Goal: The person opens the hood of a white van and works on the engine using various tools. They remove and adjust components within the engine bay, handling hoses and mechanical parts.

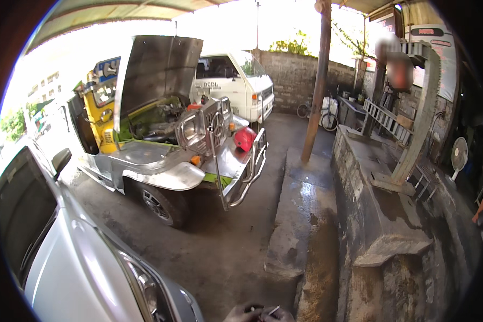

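At the bottom edge, low in the middle, my left hand (239, 314) and my right hand (282, 316) are close together. Only their upper parts show, and the fingers of both are curled in. A small pale, thin piece (274, 309) sticks up at the fingers of my right hand; its kind is too small to tell. Something dark lies between the two hands, and I cannot make out what it is. The lower part of each hand is cut off by the picture's edge.
A silver car (86, 257) stands close on the left. Beyond it is a jeepney (161, 166) with its hood raised and a red helmet (244, 139) on its front. Further back are a white van (236, 80) and a bicycle (329, 121). A rusty post (316, 80) and concrete ledge (381, 214) stand right.
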Demonstrator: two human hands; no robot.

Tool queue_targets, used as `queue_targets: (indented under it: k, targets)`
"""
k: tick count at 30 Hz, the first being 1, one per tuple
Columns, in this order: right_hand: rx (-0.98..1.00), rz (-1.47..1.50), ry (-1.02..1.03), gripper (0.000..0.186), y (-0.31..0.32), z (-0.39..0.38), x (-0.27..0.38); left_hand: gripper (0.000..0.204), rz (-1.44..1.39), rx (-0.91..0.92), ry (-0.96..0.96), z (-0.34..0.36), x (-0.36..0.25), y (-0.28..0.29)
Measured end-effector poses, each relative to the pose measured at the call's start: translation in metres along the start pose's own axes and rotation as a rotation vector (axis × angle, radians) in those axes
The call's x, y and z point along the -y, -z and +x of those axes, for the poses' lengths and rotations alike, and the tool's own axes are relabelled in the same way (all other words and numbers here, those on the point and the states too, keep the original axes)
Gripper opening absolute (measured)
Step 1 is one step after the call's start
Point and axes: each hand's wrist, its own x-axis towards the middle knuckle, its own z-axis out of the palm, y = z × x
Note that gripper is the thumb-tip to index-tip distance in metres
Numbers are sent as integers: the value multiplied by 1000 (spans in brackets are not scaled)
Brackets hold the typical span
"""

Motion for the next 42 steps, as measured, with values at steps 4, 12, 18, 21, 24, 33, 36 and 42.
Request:
queue_targets:
  k: [4,12,18,21,24,33,36,42]
  targets:
    - [-144,111,150,11,30,106,76,46,-48,91,-14,142,-77,25]
    - [-347,8,178,19,132,348,147,43,27,117,93,444,-128,61]
    - [-243,-171,108,18,214,566,264,36,221,77,115,672,-235,104]
    - [-200,-239,9,20,240,655,334,33,80,14,150,762,-291,122]
    - [-161,-231,136,20,266,740,392,32,58,18,95,856,-333,147]
    - [-134,-207,63,27,397,1050,571,35,294,112,-46,1232,-448,209]
    - [-288,-42,-35,25,441,1127,650,40,340,173,57,1342,-508,206]
    - [-184,-9,49,19,482,1282,777,38,147,107,72,1498,-605,234]
